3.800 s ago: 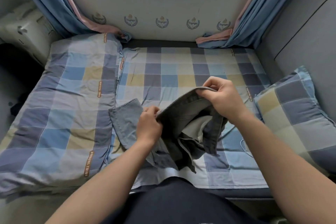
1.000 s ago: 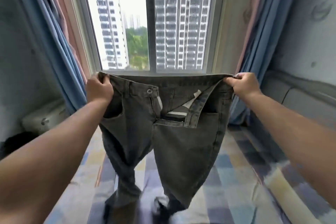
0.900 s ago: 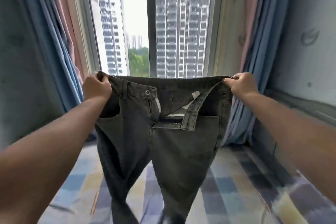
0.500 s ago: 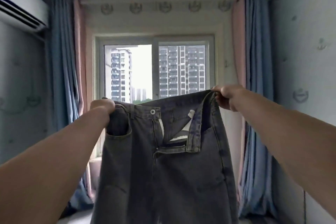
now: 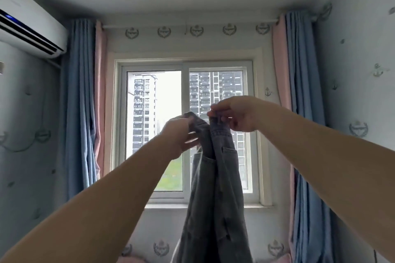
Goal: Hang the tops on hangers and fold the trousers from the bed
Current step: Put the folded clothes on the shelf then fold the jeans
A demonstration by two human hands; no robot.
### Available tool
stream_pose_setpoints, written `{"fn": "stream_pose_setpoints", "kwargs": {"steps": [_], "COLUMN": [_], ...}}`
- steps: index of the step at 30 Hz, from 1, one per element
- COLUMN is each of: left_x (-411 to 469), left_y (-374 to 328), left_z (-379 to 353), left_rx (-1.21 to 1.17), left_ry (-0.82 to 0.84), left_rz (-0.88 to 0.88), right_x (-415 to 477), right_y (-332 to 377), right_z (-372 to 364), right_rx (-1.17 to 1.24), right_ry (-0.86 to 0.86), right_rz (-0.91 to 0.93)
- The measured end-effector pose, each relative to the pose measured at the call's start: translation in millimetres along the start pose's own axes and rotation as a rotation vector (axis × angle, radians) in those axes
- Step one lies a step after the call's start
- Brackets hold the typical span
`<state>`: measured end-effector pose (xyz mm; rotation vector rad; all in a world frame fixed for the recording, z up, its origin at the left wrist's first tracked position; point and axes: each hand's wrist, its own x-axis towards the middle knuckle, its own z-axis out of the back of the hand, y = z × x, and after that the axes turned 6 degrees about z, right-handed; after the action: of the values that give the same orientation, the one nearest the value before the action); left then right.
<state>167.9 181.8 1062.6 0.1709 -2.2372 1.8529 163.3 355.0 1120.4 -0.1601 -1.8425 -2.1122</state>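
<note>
Jeans (image 5: 213, 188) pinched at the waistband between right hand (image 5: 237, 114) and left hand (image 5: 178, 136) just beside, legs below.

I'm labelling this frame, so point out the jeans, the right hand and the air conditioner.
jeans (image 5: 215, 181), head view, hanging denim below the pocket.
right hand (image 5: 237, 114), head view, middle of the hand.
air conditioner (image 5: 25, 25), head view, white front panel.

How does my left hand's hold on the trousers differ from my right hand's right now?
The right hand sits higher than the left hand. The right hand pinches the grey trousers at the waistband from above and is sharply seen; the left hand holds the waistband from the side and is motion-blurred. Both hold the garment's top, close together, in front of the window.
</note>
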Motion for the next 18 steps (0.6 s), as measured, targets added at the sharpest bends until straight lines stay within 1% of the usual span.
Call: {"fn": "stream_pose_setpoints", "kwargs": {"steps": [3, 6, 8, 10, 12, 13, 14, 16, 17, 18], "left_x": [-5.5, -7.5, -7.6, -6.2, -3.4, -1.5, 0.1, 0.6, -0.2, -1.3], "left_y": [8.7, 18.0, 27.1, 35.6, 39.4, 40.2, 40.4, 37.9, 35.4, 31.6], "left_z": [-14.1, -19.4, -24.5, -30.1, -29.7, -27.2, -23.5, -14.3, -10.9, -6.8], "left_rx": [-0.028, 0.066, 0.095, 0.005, -0.112, -0.140, -0.155, -0.174, -0.178, -0.176], "left_ry": [0.113, 0.182, 0.146, 0.074, 0.004, -0.022, -0.037, -0.038, -0.023, -0.004], "left_rz": [-0.001, -0.035, -0.054, -0.052, -0.032, -0.024, -0.022, -0.033, -0.041, -0.045], "right_x": [1.5, -0.9, -4.0, -11.4, -16.9, -19.2, -21.9, -22.9, -23.9, -24.7], "right_y": [2.4, 5.4, 7.4, 7.4, 1.8, -4.0, -10.9, -29.9, -42.9, -56.0], "right_z": [-9.9, -13.9, -17.2, -21.8, -21.7, -17.9, -11.6, 7.6, 17.8, 25.7], "right_rx": [-0.071, -0.089, -0.105, -0.152, -0.179, -0.210, -0.277, -0.492, -0.577, -0.617], "right_ry": [-0.009, -0.064, -0.076, -0.031, -0.044, -0.107, -0.215, -0.475, -0.563, -0.599], "right_rz": [0.041, 0.071, 0.095, 0.125, 0.207, 0.289, 0.387, 0.578, 0.611, 0.591]}}
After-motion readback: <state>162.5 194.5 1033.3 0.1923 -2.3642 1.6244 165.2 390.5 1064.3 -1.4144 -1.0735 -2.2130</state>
